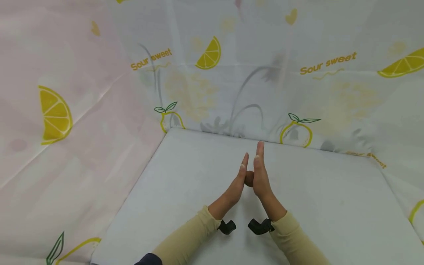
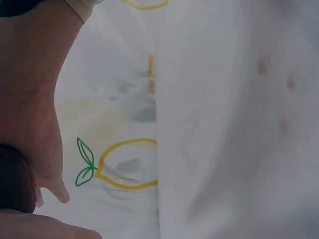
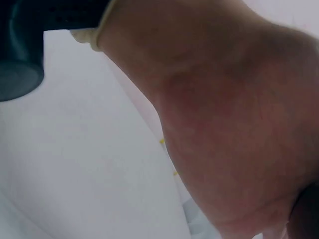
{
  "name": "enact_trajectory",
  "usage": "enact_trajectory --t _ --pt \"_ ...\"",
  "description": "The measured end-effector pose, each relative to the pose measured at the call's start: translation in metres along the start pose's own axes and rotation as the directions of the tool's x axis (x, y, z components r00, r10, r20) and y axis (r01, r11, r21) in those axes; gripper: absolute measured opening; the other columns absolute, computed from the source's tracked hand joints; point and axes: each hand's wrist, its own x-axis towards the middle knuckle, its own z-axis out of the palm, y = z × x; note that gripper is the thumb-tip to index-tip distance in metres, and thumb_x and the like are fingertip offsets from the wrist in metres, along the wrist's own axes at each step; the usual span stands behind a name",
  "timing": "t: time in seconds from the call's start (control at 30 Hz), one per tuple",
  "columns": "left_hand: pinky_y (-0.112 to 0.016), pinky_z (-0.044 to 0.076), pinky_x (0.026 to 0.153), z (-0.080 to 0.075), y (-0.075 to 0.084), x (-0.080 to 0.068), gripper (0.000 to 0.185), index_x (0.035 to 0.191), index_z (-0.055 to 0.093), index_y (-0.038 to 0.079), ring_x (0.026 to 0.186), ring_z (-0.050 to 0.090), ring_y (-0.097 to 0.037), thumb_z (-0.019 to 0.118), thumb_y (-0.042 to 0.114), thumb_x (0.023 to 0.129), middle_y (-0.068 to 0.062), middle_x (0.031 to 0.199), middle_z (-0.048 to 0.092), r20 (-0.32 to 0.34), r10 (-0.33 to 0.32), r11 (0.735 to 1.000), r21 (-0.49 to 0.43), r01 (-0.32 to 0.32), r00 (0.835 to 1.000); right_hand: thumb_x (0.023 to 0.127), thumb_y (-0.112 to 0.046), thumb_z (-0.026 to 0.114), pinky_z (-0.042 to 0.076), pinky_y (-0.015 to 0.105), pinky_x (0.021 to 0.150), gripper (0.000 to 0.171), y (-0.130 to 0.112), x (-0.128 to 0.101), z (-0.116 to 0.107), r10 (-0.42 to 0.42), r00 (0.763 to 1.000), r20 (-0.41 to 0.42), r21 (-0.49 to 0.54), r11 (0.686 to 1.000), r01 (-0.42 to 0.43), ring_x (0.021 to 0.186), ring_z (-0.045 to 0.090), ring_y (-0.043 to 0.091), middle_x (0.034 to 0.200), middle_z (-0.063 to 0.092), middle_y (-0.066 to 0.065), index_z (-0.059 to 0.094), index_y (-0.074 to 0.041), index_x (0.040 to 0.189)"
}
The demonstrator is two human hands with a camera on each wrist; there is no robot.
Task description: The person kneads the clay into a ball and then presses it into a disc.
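Behind the fingertips hangs a lemon-printed cloth (image 1: pixel 205 22); below the fingers, the white table (image 1: pixel 314 206) stretches to both sides, its far edge appearing near the tips; the right hand (image 1: pixel 261 182) and left hand (image 1: pixel 236 186) have straight fingers, palms facing; between them, touching both, is a brown ball (image 1: pixel 249 178); it looks round, its long axis I cannot tell.

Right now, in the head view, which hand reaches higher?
The right hand: in that view it reaches nearly to the far edge of the table, while the left hand, across the ball, stops lower.
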Motion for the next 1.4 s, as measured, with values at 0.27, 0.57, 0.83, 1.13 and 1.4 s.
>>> enact_trajectory --t 0.27,0.57,0.83,1.13,1.4 --pt "-0.050 -0.004 0.123 -0.005 0.013 0.003 0.095 0.161 -0.016 0.011 0.153 -0.016 -0.015 0.006 0.078 0.098 -0.001 0.169 -0.016 0.048 0.077 0.991 -0.110 -0.071 0.996 0.111 -0.046 0.015 -0.004 0.047 0.123 0.066 0.010 0.000 -0.007 0.098 0.995 0.004 0.014 0.995 -0.099 0.155 -0.009 0.014 0.170 -0.008 0.001 -0.008 -0.012 0.163" --pt "-0.050 -0.005 0.123 -0.014 0.021 0.014 0.093 0.163 -0.010 0.016 0.153 -0.014 -0.013 0.005 0.079 0.097 0.001 0.170 -0.013 -0.101 0.034 0.996 -0.081 -0.042 0.994 0.113 -0.026 0.023 0.042 0.023 0.082 0.060 0.016 -0.018 0.010 0.002 0.999 0.033 -0.050 0.999 0.000 0.076 0.049 0.016 0.080 0.053 0.021 -0.008 -0.011 0.163" --pt "-0.050 0.000 0.123 -0.013 0.012 0.024 0.075 0.164 -0.005 0.026 0.155 -0.005 -0.016 0.008 0.068 0.104 0.007 0.169 -0.009 -0.232 -0.110 0.992 -0.088 0.092 0.967 0.111 -0.029 0.031 0.045 0.038 0.093 0.066 0.006 -0.034 0.025 0.016 0.999 0.031 -0.204 0.979 -0.010 0.126 0.042 0.016 0.170 0.003 -0.001 -0.007 -0.022 0.164" --pt "-0.054 0.002 0.123 -0.006 -0.002 0.019 0.069 0.165 -0.004 0.018 0.155 -0.004 -0.022 0.009 0.056 0.109 -0.002 0.170 -0.006 -0.215 -0.130 0.990 -0.073 0.117 0.968 0.110 -0.047 0.024 -0.001 0.070 0.116 0.069 -0.008 -0.031 0.024 -0.025 1.000 -0.002 -0.267 0.964 0.023 0.154 -0.012 0.035 0.171 -0.007 0.001 -0.004 -0.015 0.164" --pt "-0.053 0.003 0.123 0.003 -0.004 0.007 0.069 0.164 -0.010 0.020 0.155 -0.004 -0.017 0.006 0.058 0.108 -0.001 0.170 -0.005 -0.085 -0.035 0.999 0.026 0.037 0.996 0.111 -0.042 0.022 0.011 0.053 0.120 0.065 -0.009 -0.011 0.007 -0.007 1.000 -0.015 -0.094 0.996 0.005 0.139 0.035 0.017 0.169 -0.012 -0.003 -0.009 -0.017 0.164"
